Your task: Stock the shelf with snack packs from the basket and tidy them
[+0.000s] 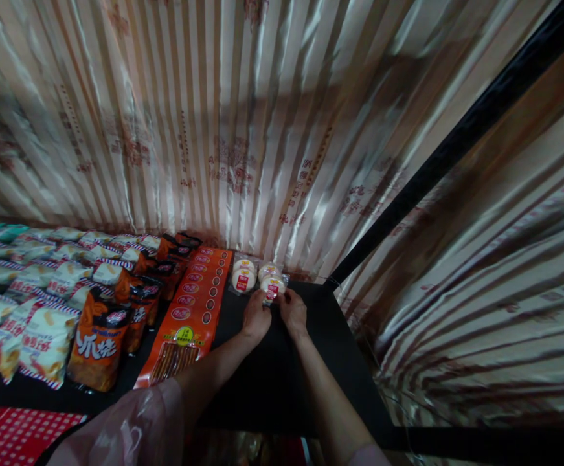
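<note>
Both arms reach forward over the black shelf (282, 382). A clear packet of round white crackers (272, 287) with a red and yellow label lies at the back, in front of the curtain. My left hand (257, 316) pinches the packet's lower left edge. My right hand (293, 312) has its fingers closed at the lower right edge. Just left of it is a similar cracker packet (243, 278), touched by neither hand. More white crackers show behind the held packet, partly hidden by it.
Left of the crackers lies a long orange snack pack (191, 298). Further left stand orange-and-black snack bags (98, 343) and rows of white snack bags (48, 340). A striped curtain (214, 129) hangs behind. A black post (432, 162) slants down to the shelf's back right corner.
</note>
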Action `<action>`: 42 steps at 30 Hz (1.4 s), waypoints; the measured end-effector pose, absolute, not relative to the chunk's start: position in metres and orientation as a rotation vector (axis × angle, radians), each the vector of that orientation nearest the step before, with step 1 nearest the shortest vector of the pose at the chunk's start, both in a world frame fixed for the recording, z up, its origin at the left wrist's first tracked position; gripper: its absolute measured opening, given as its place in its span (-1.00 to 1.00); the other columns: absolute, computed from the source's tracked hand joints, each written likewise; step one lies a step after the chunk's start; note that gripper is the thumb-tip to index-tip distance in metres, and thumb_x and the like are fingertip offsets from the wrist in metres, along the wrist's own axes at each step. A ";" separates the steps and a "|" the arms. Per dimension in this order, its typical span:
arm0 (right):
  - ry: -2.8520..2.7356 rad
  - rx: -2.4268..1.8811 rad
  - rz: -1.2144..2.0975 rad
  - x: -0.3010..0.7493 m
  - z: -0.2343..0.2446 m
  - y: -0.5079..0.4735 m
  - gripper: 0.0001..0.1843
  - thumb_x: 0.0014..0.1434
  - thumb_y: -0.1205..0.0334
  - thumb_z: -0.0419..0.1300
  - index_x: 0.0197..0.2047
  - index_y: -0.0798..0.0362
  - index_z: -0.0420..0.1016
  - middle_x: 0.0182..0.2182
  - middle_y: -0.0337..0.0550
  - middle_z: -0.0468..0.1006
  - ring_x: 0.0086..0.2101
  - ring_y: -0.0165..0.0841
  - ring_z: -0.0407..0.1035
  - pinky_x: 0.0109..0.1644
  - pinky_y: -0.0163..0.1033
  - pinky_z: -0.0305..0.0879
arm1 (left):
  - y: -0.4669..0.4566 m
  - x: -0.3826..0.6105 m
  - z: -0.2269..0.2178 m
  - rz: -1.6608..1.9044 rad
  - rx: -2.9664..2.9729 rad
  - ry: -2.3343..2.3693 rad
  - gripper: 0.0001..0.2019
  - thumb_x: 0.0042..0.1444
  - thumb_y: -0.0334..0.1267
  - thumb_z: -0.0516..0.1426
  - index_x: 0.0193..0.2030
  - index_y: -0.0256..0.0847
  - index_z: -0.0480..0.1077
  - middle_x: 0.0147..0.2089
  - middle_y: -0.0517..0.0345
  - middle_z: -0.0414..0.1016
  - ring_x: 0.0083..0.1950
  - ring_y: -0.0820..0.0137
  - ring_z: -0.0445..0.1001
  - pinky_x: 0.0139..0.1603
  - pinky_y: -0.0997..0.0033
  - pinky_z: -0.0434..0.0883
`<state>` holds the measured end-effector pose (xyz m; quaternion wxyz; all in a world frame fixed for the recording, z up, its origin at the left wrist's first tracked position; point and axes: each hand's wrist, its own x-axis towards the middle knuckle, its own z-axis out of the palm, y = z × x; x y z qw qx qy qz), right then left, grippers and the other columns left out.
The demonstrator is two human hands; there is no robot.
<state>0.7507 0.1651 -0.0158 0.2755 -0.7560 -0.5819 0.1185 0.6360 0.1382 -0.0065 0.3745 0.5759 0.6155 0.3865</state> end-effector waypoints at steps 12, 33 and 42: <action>-1.595 -2.092 0.273 0.744 -0.007 0.170 -0.68 0.19 0.23 0.03 -0.06 0.12 0.48 -0.24 -0.02 0.56 -0.24 -0.31 0.44 -0.19 -0.33 0.25 | 0.147 0.637 -0.010 0.992 1.480 1.595 -0.50 -0.01 -0.63 -0.01 0.10 -0.33 0.35 0.23 -0.05 0.31 0.29 0.32 0.22 0.33 0.36 0.08; -1.523 -2.249 0.286 0.734 0.000 0.169 -0.64 0.21 0.13 -0.01 -0.04 0.01 0.50 -0.23 0.02 0.55 -0.25 -0.26 0.46 -0.24 -0.24 0.26 | 0.143 0.635 -0.003 0.957 1.564 1.579 -0.51 -0.07 -0.64 0.01 0.03 -0.30 0.39 0.19 -0.06 0.35 0.24 0.28 0.28 0.31 0.34 0.14; -1.383 -2.200 0.285 0.731 0.003 0.159 -0.51 0.20 0.08 0.00 0.14 0.10 0.33 -0.04 0.11 0.44 -0.20 -0.23 0.44 -0.21 -0.22 0.27 | 0.135 0.637 0.012 0.957 1.581 1.594 -0.55 -0.04 -0.64 0.02 0.01 -0.36 0.40 0.19 -0.15 0.33 0.26 0.28 0.26 0.29 0.36 0.16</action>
